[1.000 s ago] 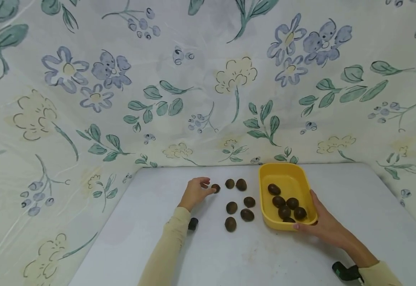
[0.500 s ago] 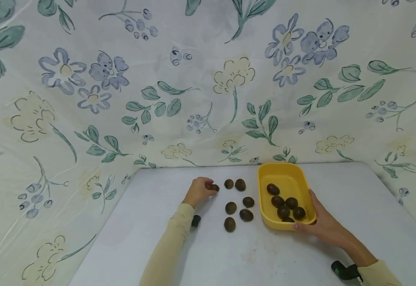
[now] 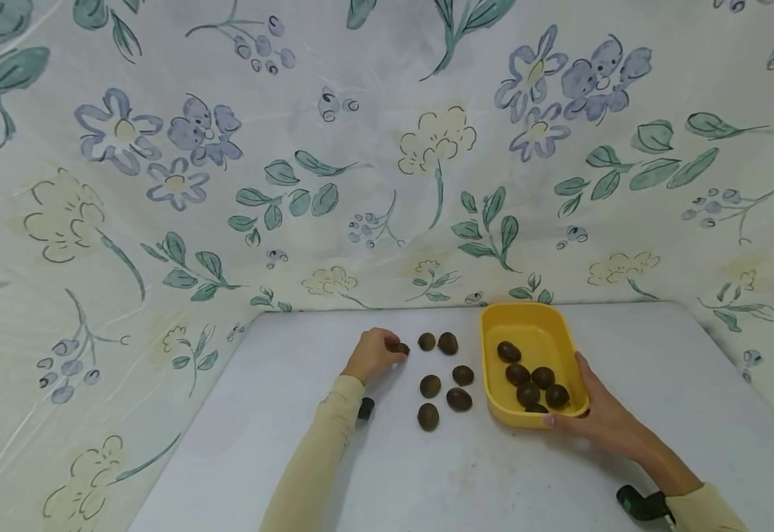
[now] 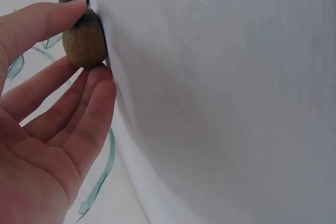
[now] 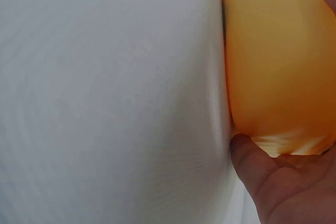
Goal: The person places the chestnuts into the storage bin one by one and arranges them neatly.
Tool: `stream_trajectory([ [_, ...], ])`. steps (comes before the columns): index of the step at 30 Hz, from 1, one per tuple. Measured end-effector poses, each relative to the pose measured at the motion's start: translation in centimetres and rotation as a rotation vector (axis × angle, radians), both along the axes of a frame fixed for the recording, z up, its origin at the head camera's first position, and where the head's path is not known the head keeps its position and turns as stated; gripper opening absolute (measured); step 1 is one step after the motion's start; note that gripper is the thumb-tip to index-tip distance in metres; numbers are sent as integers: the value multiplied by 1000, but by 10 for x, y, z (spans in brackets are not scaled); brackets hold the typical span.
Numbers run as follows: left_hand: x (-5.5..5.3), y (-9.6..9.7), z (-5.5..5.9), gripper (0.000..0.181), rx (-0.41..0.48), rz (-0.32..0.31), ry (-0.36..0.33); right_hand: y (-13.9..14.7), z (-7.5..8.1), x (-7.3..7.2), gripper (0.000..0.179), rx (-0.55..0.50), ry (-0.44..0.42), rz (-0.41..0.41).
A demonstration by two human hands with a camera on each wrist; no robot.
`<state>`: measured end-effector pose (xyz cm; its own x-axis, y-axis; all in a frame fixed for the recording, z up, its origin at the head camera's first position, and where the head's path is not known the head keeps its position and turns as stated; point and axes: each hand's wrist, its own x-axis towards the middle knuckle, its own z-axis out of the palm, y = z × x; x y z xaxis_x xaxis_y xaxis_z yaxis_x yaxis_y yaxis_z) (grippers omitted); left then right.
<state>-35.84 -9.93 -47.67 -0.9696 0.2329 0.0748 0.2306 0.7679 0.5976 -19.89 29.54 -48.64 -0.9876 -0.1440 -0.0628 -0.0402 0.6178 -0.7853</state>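
In the head view, my left hand (image 3: 372, 355) is at the back left of the white table, pinching a small brown, egg-shaped fruit (image 3: 398, 349). Up close in the left wrist view, the thumb lies on one side of the brownish-green fruit (image 4: 85, 43) and the fingertips meet the other. My right hand (image 3: 609, 417) grips a yellow plastic container (image 3: 533, 336) at its near right corner, thumb on the front wall and fingers along the right side. Several of the same fruits (image 3: 528, 391) lie inside it, mostly toward the near end.
Several more loose fruits (image 3: 429, 386) lie between my left hand and the container. A white table (image 3: 453, 480) runs back to a floral cloth (image 3: 387, 185) hanging behind it. Dark devices sit at both wrists, the right one (image 3: 642, 504) resting low over the table.
My left hand has come slightly right and its fingers have closed round the fruit, which stays in nearly the same spot. The right hand and the container keep still.
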Motion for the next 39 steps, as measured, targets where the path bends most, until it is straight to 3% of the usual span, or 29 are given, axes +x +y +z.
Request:
stream_trajectory([
  [11,2,2,6,32,-14,-13,-11,0,1,1,134,40,-57,-13],
  [23,7,7,16,34,180,-60,-3,0,0,0,135,38,-54,-18],
  [30,7,21,21,32,243,-97,-5,0,-2,0,136,41,-59,-23],
  [39,7,51,29,35,242,-162,-21,0,-1,0,136,44,-64,-23],
])
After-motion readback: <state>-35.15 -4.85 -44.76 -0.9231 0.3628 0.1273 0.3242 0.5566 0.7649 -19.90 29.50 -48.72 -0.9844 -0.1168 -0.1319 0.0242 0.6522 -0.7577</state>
